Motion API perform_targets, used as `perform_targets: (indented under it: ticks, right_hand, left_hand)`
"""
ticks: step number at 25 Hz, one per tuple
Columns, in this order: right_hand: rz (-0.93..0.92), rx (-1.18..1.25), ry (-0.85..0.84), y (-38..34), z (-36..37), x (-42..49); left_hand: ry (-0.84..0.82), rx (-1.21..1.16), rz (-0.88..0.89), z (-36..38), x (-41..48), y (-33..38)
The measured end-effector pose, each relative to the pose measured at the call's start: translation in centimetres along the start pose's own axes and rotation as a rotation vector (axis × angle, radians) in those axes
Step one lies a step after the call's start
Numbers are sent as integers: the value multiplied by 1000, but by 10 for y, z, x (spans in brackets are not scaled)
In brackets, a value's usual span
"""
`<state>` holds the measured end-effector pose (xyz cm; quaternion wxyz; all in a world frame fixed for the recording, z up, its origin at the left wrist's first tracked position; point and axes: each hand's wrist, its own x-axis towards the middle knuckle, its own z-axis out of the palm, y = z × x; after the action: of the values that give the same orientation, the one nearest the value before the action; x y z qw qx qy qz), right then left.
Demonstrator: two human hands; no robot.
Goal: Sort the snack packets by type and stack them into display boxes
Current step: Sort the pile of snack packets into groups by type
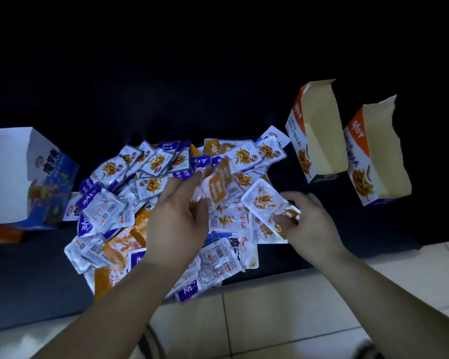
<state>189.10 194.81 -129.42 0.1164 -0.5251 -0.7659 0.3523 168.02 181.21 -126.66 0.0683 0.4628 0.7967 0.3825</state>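
My left hand [176,221] is curled round a small fan of orange-banded packets [218,189], thumb on top; they are blurred, so I cannot count them. My right hand [314,226] pinches one more orange-ended packet [267,200] by its near end, its long axis running from about 10 to 4 o'clock.

Both hands sit over the right half of the pile of snack packets [151,174]: flat, glossy foil sachets with crimped edges, slippery-looking, overlapping at every angle. Purple-banded packets [88,200] crowd the 9 o'clock side.

The move I judge to be coming is toward the two open orange display boxes. The nearer orange box [300,141] lies at about 1 o'clock from my right hand, and the farther orange box [358,161] stands just beside it at 2 o'clock. Both are thin card with plain, bare insides, their long axes roughly 12 to 6. My right hand is the closer one.

A blue display box [49,177] stands at 9 o'clock of my left hand. Everything rests on a dark mat [36,268], with a pale tiled floor [283,320] at 6 o'clock.
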Motion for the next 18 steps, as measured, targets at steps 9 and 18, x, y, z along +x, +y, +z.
perform_targets:
  ticks: [9,18]
  right_hand:
    - [78,129,166,43,-74,-25]
    - [30,67,299,112,-105,-42]
  left_hand:
    - [-191,-756,-598,68,-20,87]
    - [-315,-764,-690,149,-26,139]
